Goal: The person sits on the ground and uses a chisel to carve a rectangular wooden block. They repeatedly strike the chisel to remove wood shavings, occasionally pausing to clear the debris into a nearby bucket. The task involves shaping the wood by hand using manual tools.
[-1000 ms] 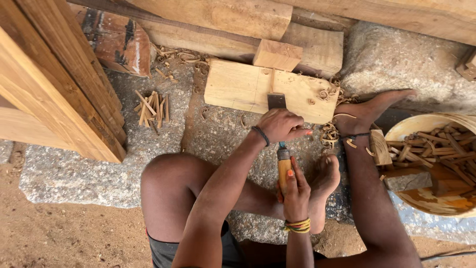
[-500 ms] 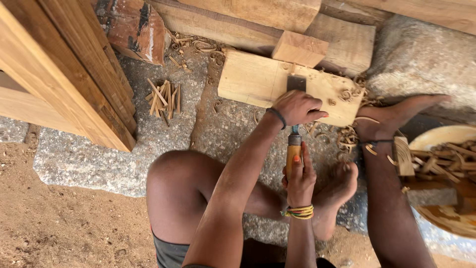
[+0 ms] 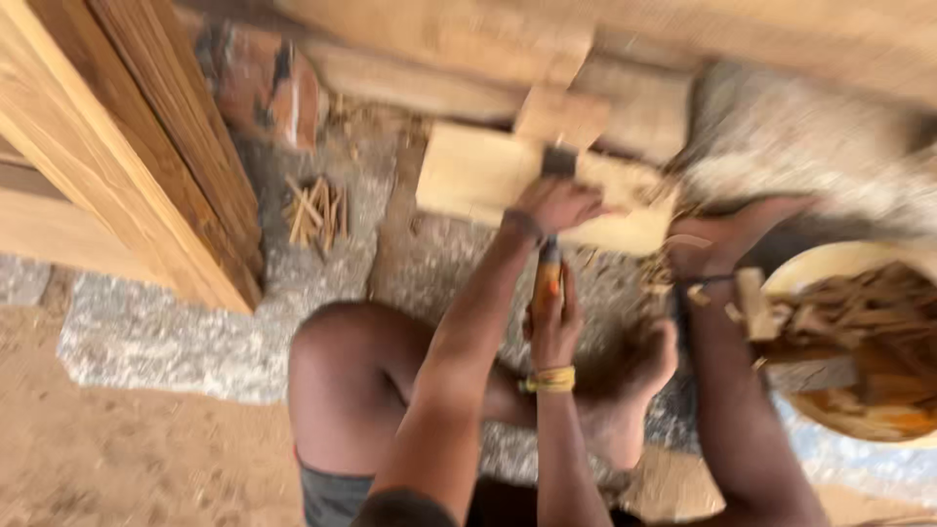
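The picture is motion-blurred. My right hand, with yellow bands at the wrist, is closed around the orange handle of a tool. The tool runs up under my left hand to a dark head, which lies on a pale wooden plank. My left hand, with a dark band on its wrist, is curled over the tool's upper part at the plank's near edge. I sit on the ground with bare legs. One foot is beside the plank and the other lies near my right hand.
A small wooden block sits behind the plank, against long beams. A yellow bowl of wood pieces stands at right. Slanted timbers lean at left, with a reddish brick and a bundle of sticks on the stone slab.
The view has swung and turned blurry. Both hands keep their places on the tool at the plank, and the bowl has come further into view at the right.
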